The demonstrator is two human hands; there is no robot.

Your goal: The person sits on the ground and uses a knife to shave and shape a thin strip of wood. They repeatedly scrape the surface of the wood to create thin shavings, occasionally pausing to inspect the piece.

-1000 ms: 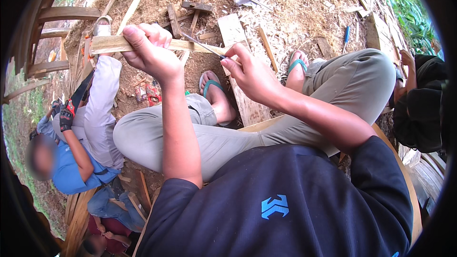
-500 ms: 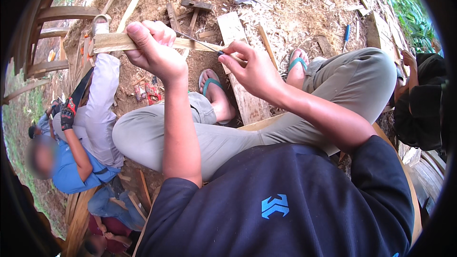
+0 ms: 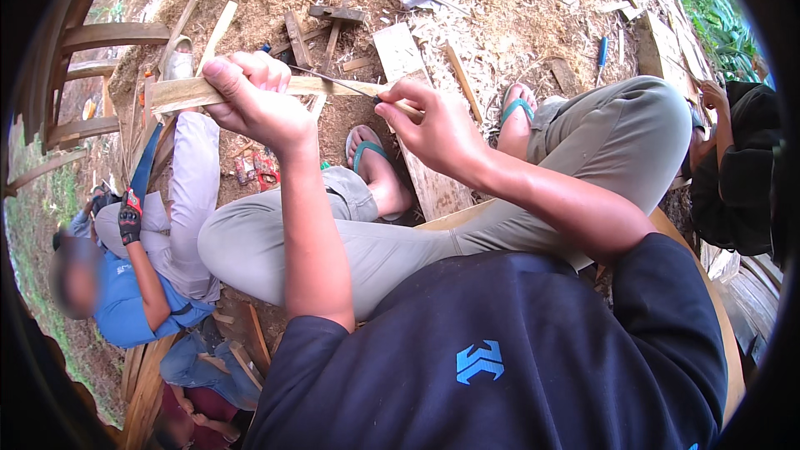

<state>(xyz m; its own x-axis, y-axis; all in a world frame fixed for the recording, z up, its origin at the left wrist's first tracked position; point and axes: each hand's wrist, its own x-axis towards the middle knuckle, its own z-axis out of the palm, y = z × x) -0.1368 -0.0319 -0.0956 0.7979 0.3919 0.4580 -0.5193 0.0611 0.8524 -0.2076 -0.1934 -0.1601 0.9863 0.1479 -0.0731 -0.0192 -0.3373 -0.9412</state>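
Observation:
My left hand (image 3: 265, 102) is closed round a pale wooden strip (image 3: 179, 95), thumb on top, holding it out roughly level above the ground. In my right hand (image 3: 433, 121) I pinch the light handle of a slim, dark-shafted tool (image 3: 348, 88); whether it is a file or a blade I cannot tell. Its shaft slants across the strip, and the far end reaches toward my left fingers. The strip's right end passes behind my right fingertips.
A hammer (image 3: 337, 13) lies among wood scraps and shavings. A long board (image 3: 433, 175) lies between my sandalled feet. A blue-handled tool (image 3: 602, 52) is farther right. At left a co-worker wearing gloves (image 3: 130, 217) holds a blue saw (image 3: 147, 158). Another person (image 3: 737, 167) sits at right.
Both hands, with the strip and the tool, appear slightly farther left and lower. The co-worker's saw and glove have also shifted. My grips stay the same.

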